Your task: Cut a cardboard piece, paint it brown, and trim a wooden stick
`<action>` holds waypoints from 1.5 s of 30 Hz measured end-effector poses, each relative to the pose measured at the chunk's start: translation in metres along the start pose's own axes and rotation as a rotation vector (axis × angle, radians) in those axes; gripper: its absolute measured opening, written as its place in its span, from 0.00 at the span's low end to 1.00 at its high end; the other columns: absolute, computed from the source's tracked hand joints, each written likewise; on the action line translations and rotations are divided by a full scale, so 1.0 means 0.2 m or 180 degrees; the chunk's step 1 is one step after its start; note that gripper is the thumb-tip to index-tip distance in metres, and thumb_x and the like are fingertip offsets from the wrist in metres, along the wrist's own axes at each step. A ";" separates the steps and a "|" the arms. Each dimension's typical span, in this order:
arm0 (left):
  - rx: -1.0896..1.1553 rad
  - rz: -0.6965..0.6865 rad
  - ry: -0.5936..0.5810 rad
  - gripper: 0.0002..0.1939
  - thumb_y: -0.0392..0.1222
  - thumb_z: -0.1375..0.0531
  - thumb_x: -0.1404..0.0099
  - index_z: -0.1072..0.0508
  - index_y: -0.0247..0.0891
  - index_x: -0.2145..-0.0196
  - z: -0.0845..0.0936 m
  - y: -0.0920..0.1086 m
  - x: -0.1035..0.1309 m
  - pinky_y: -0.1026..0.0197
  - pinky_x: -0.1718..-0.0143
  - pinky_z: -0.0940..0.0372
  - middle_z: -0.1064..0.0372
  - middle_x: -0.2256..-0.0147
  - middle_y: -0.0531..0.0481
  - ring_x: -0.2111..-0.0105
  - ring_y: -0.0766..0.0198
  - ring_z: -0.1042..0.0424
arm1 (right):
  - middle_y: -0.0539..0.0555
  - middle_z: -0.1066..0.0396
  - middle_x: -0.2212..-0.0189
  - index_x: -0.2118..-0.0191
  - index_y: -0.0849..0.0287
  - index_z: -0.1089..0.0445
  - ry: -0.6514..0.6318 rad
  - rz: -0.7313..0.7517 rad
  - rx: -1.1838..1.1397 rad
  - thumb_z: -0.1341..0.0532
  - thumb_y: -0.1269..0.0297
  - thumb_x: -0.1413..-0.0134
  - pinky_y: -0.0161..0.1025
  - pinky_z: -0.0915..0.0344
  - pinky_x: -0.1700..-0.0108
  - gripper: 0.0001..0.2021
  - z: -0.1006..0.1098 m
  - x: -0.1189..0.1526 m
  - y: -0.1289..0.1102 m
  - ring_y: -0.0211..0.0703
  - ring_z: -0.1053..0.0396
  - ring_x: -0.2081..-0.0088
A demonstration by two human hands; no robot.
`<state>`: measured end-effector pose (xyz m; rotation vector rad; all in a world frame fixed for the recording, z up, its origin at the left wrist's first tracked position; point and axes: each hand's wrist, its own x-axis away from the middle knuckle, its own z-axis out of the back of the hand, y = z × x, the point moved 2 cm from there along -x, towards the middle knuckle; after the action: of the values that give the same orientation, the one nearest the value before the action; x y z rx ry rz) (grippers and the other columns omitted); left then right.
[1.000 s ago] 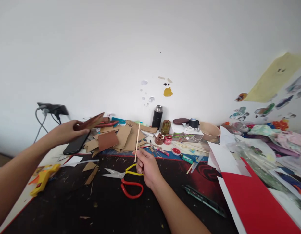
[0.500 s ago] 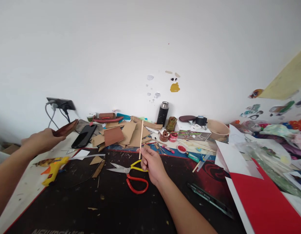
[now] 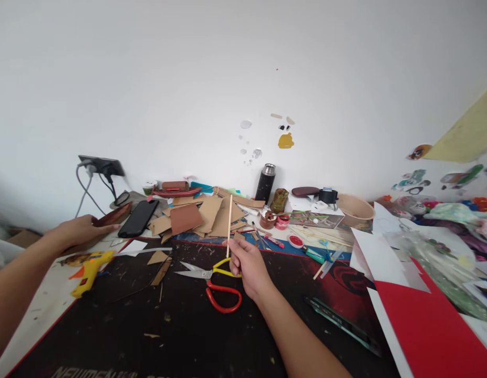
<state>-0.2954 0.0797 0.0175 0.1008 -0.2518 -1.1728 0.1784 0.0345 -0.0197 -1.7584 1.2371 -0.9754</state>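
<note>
My right hand (image 3: 246, 265) pinches a thin wooden stick (image 3: 229, 223) and keeps it upright over the black mat (image 3: 180, 336). Just below that hand lie scissors (image 3: 211, 283) with one yellow and one red handle. Far to the left, my left hand (image 3: 78, 231) grips a brown cardboard piece (image 3: 114, 215) low over the white table edge, beside a black phone (image 3: 138, 218). A yellow glue gun (image 3: 87, 266) lies in front of the left hand.
A heap of cardboard scraps (image 3: 199, 216) sits behind the mat. A black flask (image 3: 265, 183), small jars, a beige bowl (image 3: 354, 209) and craft clutter line the wall. Red and white paper sheets (image 3: 420, 315) cover the right. A socket with cables (image 3: 99, 167) hangs at left.
My left hand carried the brown cardboard piece from above the scrap heap leftward and down to the table beside the phone. The right hand kept the stick upright and barely moved.
</note>
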 end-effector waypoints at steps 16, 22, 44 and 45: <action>0.2261 -0.1802 -0.0577 0.38 0.77 0.38 0.43 0.17 0.44 0.50 -0.06 1.20 0.62 0.46 0.35 0.39 0.23 0.41 0.43 0.38 0.41 0.30 | 0.38 0.45 0.87 0.64 0.61 0.22 0.0031 0.0031 -0.0009 0.26 0.42 0.56 0.33 0.57 0.81 0.25 0.00 -0.01 -0.01 0.29 0.47 0.87; 0.3094 -0.1917 -0.1490 0.29 0.71 0.34 0.43 0.14 0.43 0.61 -0.25 1.47 0.62 0.48 0.43 0.32 0.16 0.56 0.43 0.50 0.44 0.22 | 0.38 0.45 0.88 0.68 0.60 0.25 0.0134 0.0146 0.0012 0.27 0.42 0.55 0.33 0.56 0.83 0.23 0.00 -0.02 -0.02 0.30 0.49 0.88; 0.1593 -0.2719 -0.1056 0.28 0.67 0.47 0.30 0.23 0.40 0.66 -0.33 1.45 0.60 0.61 0.66 0.39 0.29 0.72 0.53 0.69 0.58 0.32 | 0.43 0.36 0.84 0.62 0.60 0.23 0.0555 0.0805 0.0162 0.31 0.39 0.47 0.31 0.50 0.84 0.25 0.15 -0.08 -0.13 0.32 0.41 0.86; 0.1572 -0.2713 -0.1010 0.28 0.67 0.47 0.30 0.23 0.40 0.66 -0.32 1.45 0.60 0.61 0.67 0.40 0.29 0.72 0.53 0.69 0.58 0.32 | 0.42 0.36 0.85 0.63 0.60 0.23 0.0572 0.0800 0.0198 0.31 0.39 0.47 0.31 0.51 0.84 0.24 0.15 -0.08 -0.13 0.32 0.41 0.86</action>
<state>0.0252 0.0788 0.0330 0.4928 -0.8332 -1.9534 0.2118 0.0604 -0.0110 -1.4502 1.4837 -1.0272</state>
